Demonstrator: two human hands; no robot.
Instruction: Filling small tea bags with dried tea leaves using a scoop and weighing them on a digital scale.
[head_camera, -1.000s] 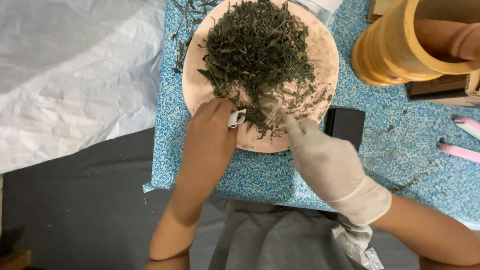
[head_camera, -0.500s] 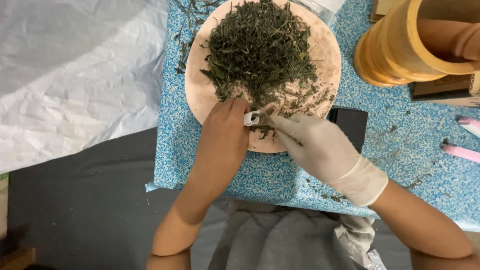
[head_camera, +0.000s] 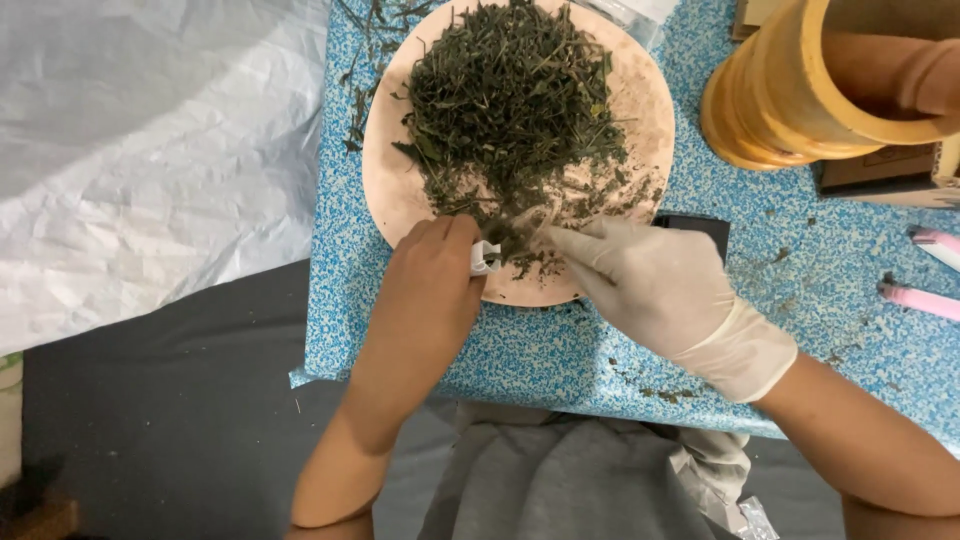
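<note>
Dark green dried herbs (head_camera: 510, 95) on a pale pink plate (head_camera: 400, 195); my right hand (head_camera: 655, 290) wears a whitish glove; beneath my grip, a blue-and-white speckled mat (head_camera: 540, 350).

Two forearms reach forward from the bottom of the frame, converging. The bare left hand (head_camera: 430, 275) is curled, knuckles up, thumb and fingers pinched together. The gloved right hand (head_camera: 655, 285) lies palm down, its fingers (head_camera: 570, 243) extended toward the left hand.
</note>
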